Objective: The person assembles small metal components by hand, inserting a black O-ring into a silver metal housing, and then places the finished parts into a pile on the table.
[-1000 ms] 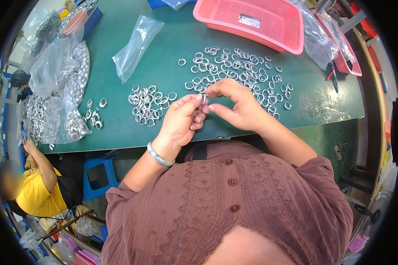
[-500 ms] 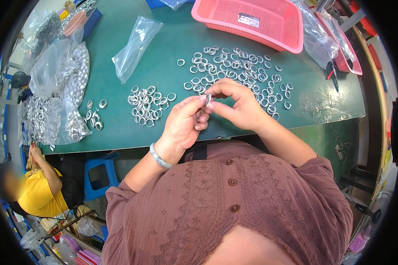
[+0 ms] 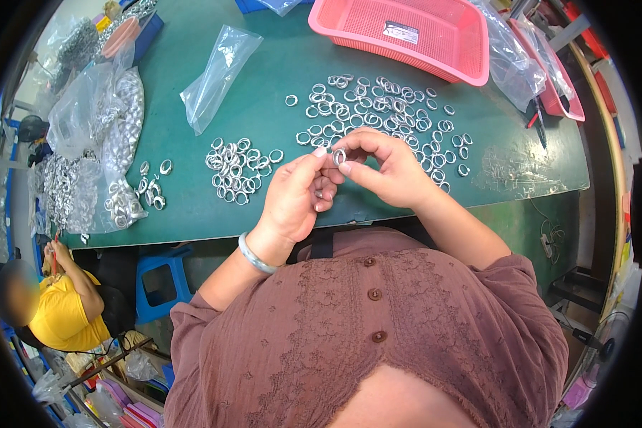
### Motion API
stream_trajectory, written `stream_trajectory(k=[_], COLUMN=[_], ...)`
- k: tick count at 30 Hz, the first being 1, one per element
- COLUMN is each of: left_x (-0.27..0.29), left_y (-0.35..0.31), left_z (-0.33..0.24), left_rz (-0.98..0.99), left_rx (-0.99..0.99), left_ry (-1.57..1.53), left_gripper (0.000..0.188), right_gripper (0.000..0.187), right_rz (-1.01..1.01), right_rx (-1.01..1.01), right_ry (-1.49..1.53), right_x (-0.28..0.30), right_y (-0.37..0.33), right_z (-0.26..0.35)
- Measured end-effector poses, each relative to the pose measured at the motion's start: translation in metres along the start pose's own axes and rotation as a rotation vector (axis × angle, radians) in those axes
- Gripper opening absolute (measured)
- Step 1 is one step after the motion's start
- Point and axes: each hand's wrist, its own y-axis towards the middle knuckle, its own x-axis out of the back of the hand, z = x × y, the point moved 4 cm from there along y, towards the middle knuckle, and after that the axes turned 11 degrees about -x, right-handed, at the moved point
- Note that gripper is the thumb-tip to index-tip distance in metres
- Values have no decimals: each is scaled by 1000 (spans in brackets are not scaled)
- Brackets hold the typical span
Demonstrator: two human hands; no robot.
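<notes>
In front of me, a small silver metal ring [image 3: 339,157] is held up over the table's near edge, its round opening showing. My right hand [image 3: 389,171] pinches it between thumb and bent forefinger. Close against its left side is my left hand [image 3: 292,196], closed, with the thumb raised beside the ring and the other fingers curled; how those fingers touch it is partly hidden. Beyond my right hand lies a wide spread of similar rings [image 3: 364,108]. A smaller heap of rings [image 3: 237,171] lies to the left of my left hand.
On the green table [image 3: 278,78] are a clear plastic bag [image 3: 221,78], a pink basket [image 3: 435,43] and a pen [image 3: 540,125]. At left, a plastic sack [image 3: 125,107] of metal parts lies near a few loose pieces [image 3: 151,191]. A person in yellow [image 3: 68,310] sits beyond a blue stool [image 3: 160,285].
The ring has turned from nearly edge-on to showing its opening. My left thumb has lifted slightly off it, to the left.
</notes>
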Motion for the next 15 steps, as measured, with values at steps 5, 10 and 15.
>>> stream_trajectory(k=[5,10,15], left_x=[-2,0,2], left_y=[0,1,1], left_z=[-1,2,7], left_rz=[17,41,87], left_rx=[-70,-40,68], left_ry=[172,92,-148], left_gripper=[29,28,29], right_gripper=[22,21,19], right_rz=[-108,-131,-151], right_rx=[309,326,302], right_ry=[-308,-335,-316], right_x=[-5,-7,-5], right_y=[0,-1,-3], right_z=[15,18,17])
